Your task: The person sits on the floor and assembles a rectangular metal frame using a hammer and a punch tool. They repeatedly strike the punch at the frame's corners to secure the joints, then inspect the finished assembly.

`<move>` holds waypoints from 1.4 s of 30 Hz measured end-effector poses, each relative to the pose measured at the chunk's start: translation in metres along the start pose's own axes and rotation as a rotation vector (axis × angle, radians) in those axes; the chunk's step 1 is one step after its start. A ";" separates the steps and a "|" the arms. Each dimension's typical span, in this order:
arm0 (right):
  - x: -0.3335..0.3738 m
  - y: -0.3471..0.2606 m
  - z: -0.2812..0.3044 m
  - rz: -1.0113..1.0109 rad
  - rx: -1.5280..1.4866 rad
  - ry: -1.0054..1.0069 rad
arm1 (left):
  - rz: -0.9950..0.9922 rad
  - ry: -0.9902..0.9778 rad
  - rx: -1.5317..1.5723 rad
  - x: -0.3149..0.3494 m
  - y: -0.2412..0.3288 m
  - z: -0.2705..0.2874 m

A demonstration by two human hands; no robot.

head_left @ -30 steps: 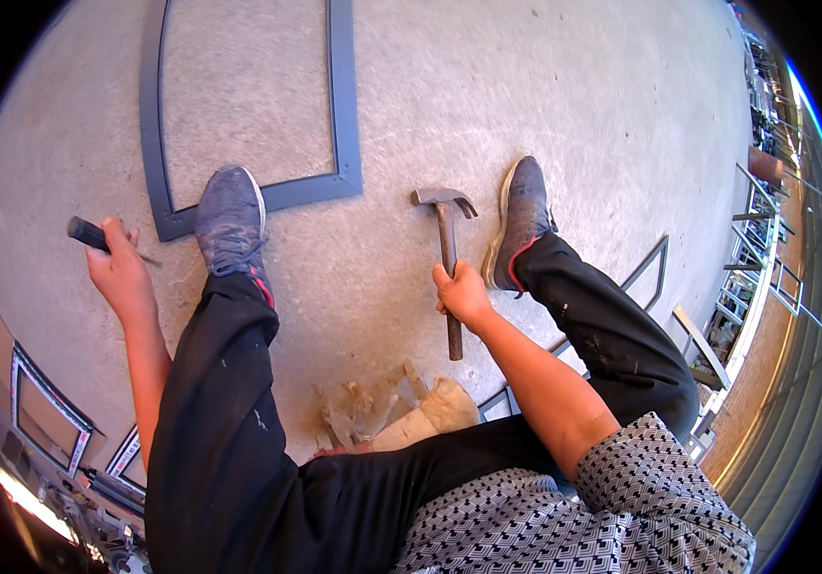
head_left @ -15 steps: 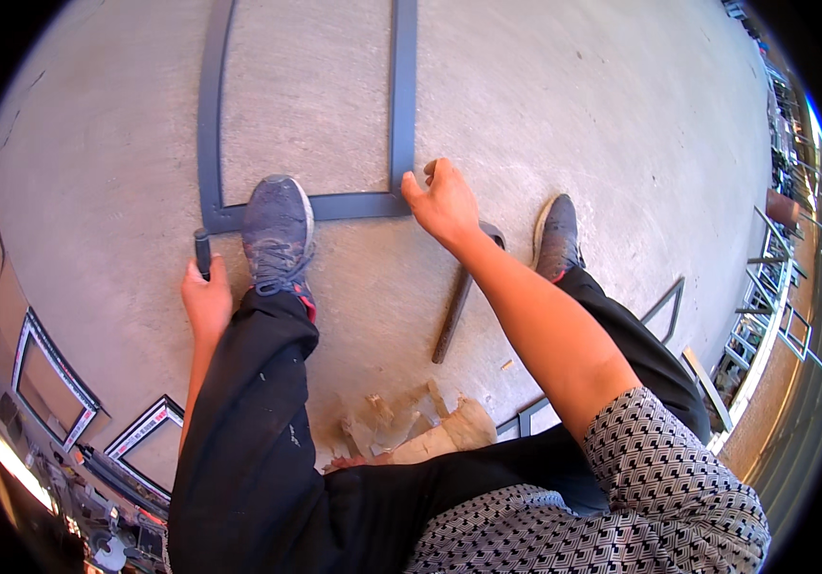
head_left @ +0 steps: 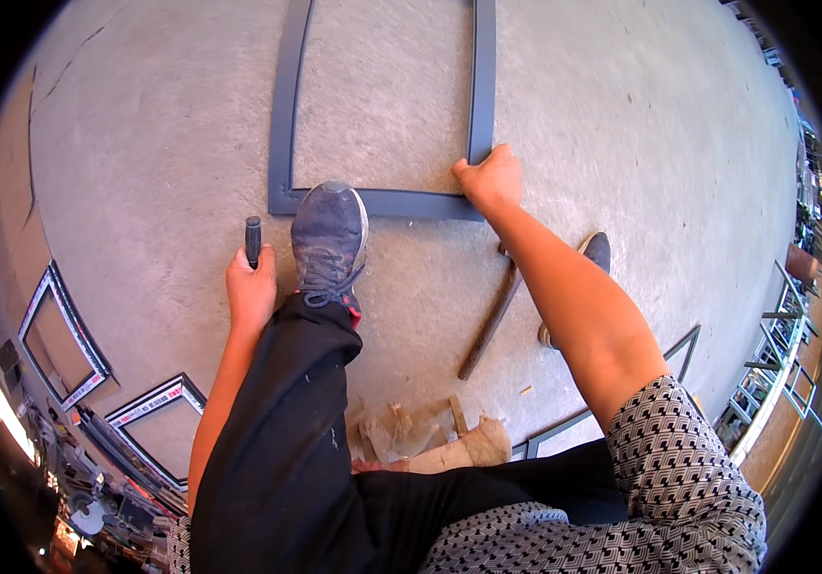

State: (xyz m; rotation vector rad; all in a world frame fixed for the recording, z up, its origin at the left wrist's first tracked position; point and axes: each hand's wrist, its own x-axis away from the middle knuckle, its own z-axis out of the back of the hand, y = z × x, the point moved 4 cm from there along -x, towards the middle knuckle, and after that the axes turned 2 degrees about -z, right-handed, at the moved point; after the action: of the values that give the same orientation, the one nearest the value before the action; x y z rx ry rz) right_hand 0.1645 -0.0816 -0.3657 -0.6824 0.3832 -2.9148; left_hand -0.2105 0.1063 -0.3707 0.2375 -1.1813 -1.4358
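A grey metal frame (head_left: 379, 203) lies flat on the floor in front of me. My right hand (head_left: 494, 182) grips its near right corner, thumb over the inner edge; the outer fingers are mostly hidden. Below and left of the frame, my left hand (head_left: 252, 289) is closed around a tool with a ribbed black handle (head_left: 253, 239); its working end is out of sight. My left shoe (head_left: 331, 234) reaches the near bar of the frame. Partly under my right forearm lies a hammer (head_left: 489, 325), its head covered by the arm.
My right shoe (head_left: 596, 251) stands beyond the right forearm. Smaller frames (head_left: 65, 335) lie at the left, with another grey frame piece (head_left: 564, 428) near my right leg. Scraps of wood (head_left: 459, 445) lie between my legs. Metal racks (head_left: 765, 373) line the right side.
My right hand has closed onto the frame's near right corner. My right foot has drawn back toward the forearm. The view has shifted, so the frame appears farther right.
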 end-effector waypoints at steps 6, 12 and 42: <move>-0.034 -0.013 0.021 0.022 -0.376 0.041 | -0.023 0.035 0.083 -0.002 0.018 0.001; -0.032 -0.040 0.031 0.042 -0.622 0.059 | -0.060 0.049 0.117 0.000 0.046 0.002; 0.116 -0.050 0.015 0.129 -0.605 -0.358 | 0.005 -0.121 0.348 -0.020 0.062 0.036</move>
State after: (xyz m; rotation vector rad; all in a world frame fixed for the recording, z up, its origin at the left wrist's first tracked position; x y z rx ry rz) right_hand 0.0652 -0.0568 -0.2902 -1.1723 1.2238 -2.4670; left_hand -0.1915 0.1549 -0.3173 0.3917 -1.5285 -1.2474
